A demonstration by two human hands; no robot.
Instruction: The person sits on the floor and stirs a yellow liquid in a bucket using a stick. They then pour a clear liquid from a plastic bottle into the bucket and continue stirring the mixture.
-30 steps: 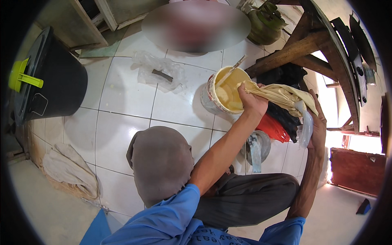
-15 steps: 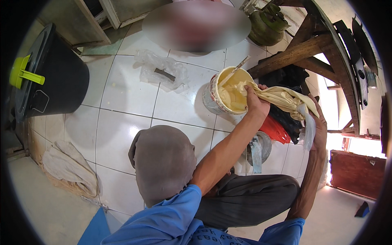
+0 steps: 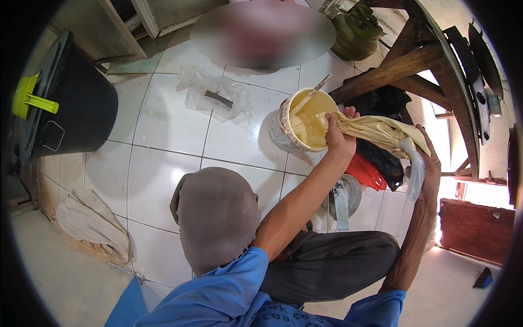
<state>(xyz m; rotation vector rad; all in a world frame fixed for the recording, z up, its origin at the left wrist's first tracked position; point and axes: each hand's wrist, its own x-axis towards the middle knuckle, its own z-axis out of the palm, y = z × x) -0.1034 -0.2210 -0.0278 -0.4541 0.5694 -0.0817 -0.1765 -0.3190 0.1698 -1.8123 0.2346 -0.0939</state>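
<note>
A long, twisted plastic bag (image 3: 381, 132), its film smeared with cream-yellow paste, stretches between my hands. My left hand (image 3: 340, 139) closes around the bag's left end, right over the rim of a paste-smeared bucket (image 3: 282, 131). Cream paste (image 3: 300, 126) lies inside that bucket, and a coated stick (image 3: 313, 98) leans in it. My right hand (image 3: 430, 171) grips the far right end, where a clear, whitish plastic part (image 3: 415, 169) hangs down. The fingers there are partly hidden behind the plastic.
Black plastic bags (image 3: 381, 163) and a red bag (image 3: 364, 170) lie below the held bag. A round metal piece (image 3: 351, 196) sits near my knee. Wooden table legs (image 3: 395, 71) rise at right. A black bin (image 3: 81, 103), clear plastic (image 3: 190, 87) and a cloth (image 3: 92, 223) are leftward.
My left hand has shifted slightly left and down along the bag's end over the bucket. The right hand has moved a little to the right, holding its end.
</note>
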